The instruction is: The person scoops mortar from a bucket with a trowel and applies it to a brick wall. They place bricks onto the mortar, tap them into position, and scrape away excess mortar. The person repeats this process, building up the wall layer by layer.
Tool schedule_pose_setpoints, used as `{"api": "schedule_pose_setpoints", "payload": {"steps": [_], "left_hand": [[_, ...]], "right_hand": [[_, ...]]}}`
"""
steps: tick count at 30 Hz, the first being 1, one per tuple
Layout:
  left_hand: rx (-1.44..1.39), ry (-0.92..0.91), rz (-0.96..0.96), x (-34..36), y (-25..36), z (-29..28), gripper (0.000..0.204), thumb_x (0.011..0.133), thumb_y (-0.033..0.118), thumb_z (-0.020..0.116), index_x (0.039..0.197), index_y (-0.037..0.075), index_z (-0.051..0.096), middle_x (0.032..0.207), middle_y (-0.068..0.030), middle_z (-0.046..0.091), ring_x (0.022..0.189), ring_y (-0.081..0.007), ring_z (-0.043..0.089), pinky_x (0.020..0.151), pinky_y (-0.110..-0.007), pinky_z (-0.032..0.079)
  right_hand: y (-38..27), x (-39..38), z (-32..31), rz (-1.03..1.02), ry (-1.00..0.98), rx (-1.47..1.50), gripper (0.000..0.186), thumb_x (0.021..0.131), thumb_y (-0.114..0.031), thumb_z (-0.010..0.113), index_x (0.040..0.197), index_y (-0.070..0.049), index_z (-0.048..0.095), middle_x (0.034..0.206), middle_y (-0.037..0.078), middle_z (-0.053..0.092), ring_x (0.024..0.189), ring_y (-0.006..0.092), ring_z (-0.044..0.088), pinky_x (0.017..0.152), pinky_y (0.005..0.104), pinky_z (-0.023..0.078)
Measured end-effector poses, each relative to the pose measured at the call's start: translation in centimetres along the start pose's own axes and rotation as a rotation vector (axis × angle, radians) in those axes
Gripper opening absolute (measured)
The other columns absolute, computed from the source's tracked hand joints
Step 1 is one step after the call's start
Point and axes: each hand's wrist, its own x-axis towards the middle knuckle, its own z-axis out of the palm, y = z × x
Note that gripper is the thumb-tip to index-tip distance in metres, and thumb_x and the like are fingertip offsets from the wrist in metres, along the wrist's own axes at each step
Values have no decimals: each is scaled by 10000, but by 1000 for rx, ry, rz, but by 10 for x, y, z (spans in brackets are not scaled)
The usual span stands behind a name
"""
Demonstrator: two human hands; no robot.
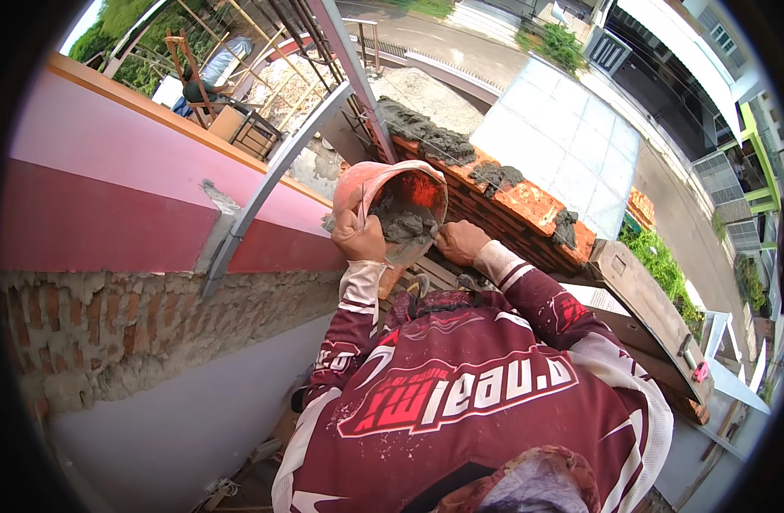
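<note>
A tilted orange plastic bucket [366, 181] with grey wet mortar [405, 225] inside is held in front of me. My left hand [359, 238] grips the bucket at its left side, fingers wrapped. My right hand [463, 241] is closed beside the bucket’s lower right edge; what its fingers hold is partly hidden and too small to name. Just beyond, a row of red bricks [541, 208] tops a wall, with rough lumps of mortar [498, 174] on it.
A pink wall [110, 145] with rough brickwork below lies left. A curved metal bar [296, 147] and upright post [351, 64] rise beside the bucket. A wooden board [631, 299] leans right. Beyond lie a pale panelled surface [558, 137], a street and scaffolding poles with another person [195, 90].
</note>
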Motion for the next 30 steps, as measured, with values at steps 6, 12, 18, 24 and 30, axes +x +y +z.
{"api": "schedule_pose_setpoints", "payload": {"steps": [6, 12, 18, 24, 30], "left_hand": [[27, -53, -385, -11, -41, -3, 222, 684, -73, 580, 625, 28, 391, 700, 35, 496, 560, -60, 379, 505, -271, 333], [-196, 368, -829, -42, -68, -17, 269, 618, -35, 580, 609, 87, 340, 651, 37, 392, 559, -99, 350, 523, -289, 320], [-122, 640, -1025, -70, -93, -74, 241, 589, -13, 570, 639, 83, 354, 690, 5, 398, 574, -142, 360, 566, -309, 343], [-52, 733, -1007, -86, -102, -119, 163, 634, 11, 587, 660, 31, 426, 716, -21, 460, 611, -175, 420, 600, -332, 413], [60, 814, -1042, -104, -108, -164, 126, 640, 25, 594, 688, 4, 479, 727, -31, 507, 605, -185, 449, 575, -312, 402]], "right_hand": [[9, -15, 23, 8, -446, 903, 334, 1010, -289, 528, 881, -11, 663, 710, 12, 609, 549, 90, 563, 509, 253, 472], [15, -44, -43, 135, -390, 1013, 311, 1027, -260, 506, 999, -9, 687, 727, -10, 600, 528, 67, 538, 476, 233, 457], [36, -43, -117, -26, 49, 667, 373, 994, -322, 469, 775, -37, 568, 679, -11, 525, 614, 93, 553, 551, 275, 457], [63, 29, -106, 91, 500, 6, 376, 991, -348, 449, 1013, -41, 665, 888, 226, 693, 799, 394, 676, 725, 482, 522], [81, 59, -85, 194, 536, -222, 359, 996, -344, 435, 1182, -89, 605, 936, 240, 676, 901, 431, 665, 801, 540, 512]]}}
